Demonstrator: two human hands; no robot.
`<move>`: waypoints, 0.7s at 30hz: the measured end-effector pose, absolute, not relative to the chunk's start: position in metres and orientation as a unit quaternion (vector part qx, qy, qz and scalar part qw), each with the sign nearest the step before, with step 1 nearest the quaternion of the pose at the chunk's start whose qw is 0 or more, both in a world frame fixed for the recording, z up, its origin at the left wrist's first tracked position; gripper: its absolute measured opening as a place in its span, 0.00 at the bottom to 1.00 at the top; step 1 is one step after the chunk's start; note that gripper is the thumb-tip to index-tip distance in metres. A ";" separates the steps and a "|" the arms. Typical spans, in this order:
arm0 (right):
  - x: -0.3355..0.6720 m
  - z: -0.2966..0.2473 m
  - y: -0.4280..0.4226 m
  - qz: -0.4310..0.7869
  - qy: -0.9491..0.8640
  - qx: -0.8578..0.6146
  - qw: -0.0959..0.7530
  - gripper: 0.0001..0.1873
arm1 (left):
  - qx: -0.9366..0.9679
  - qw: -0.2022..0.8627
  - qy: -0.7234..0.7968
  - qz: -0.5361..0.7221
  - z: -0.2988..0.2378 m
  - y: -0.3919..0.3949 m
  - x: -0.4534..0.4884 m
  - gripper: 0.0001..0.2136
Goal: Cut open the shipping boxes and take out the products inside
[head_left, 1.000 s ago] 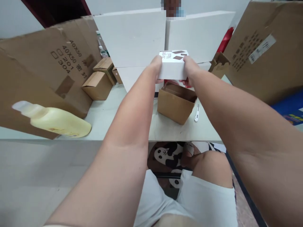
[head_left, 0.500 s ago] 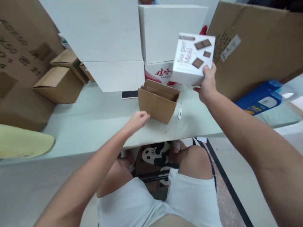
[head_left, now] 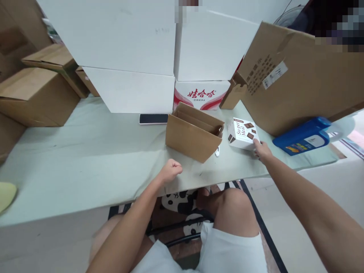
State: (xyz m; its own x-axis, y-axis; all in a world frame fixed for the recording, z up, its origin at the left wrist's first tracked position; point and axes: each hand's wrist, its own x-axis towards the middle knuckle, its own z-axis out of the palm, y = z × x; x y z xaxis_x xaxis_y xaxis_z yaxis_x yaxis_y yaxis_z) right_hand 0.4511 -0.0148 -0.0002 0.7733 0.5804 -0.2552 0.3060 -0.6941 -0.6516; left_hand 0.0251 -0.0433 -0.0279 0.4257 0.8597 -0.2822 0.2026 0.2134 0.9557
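My right hand grips the near right corner of a white box printed "Super Meal" with brown chocolate squares. That box is down on the table, right of an open brown cardboard box. My left hand is closed in a loose fist just in front of the cardboard box, apart from it; nothing shows in its fingers. A small white cutter-like tool lies partly hidden behind the cardboard box's right end.
A phone lies left of the cardboard box. White boxes form a wall at the back. A large carton leans at the right behind a blue bottle. Brown boxes stand at the left; the table edge runs before my knees.
My right hand has lowered the white box from mid-air to the table. My left hand stays closed near the cardboard box. The view has shifted, showing a small brown box at the back.
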 end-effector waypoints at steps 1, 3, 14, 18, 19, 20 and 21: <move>0.447 -0.003 -0.013 0.239 -0.244 -0.886 0.314 0.29 | 0.571 0.623 0.467 0.259 -0.030 -0.043 0.026 0.13; 0.437 -0.009 -0.006 0.265 -0.233 -0.868 0.348 0.31 | 0.575 0.623 0.470 0.248 -0.032 -0.042 0.029 0.13; 0.426 -0.022 0.079 0.262 -0.173 -0.835 0.451 0.28 | 0.599 0.587 0.506 0.201 -0.032 -0.036 0.034 0.15; 0.434 -0.021 0.113 0.253 -0.161 -0.835 0.461 0.24 | 0.592 0.584 0.529 0.168 -0.031 -0.036 0.027 0.14; 0.436 -0.020 0.121 0.258 -0.162 -0.832 0.464 0.22 | 0.586 0.591 0.530 0.162 -0.030 -0.037 0.026 0.14; 0.437 -0.019 0.129 0.265 -0.164 -0.828 0.466 0.21 | 0.579 0.600 0.529 0.159 -0.029 -0.037 0.026 0.14; 0.438 -0.018 0.137 0.271 -0.168 -0.823 0.469 0.18 | 0.572 0.609 0.527 0.157 -0.027 -0.037 0.027 0.14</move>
State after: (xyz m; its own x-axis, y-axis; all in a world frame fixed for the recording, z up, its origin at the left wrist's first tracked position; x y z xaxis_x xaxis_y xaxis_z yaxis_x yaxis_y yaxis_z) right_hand 0.4377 0.1374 -0.0182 0.7965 0.5311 -0.2891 0.0218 -0.5030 -0.8640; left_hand 0.0270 -0.0369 -0.0270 0.3954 0.7940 -0.4618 0.4117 0.2962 0.8618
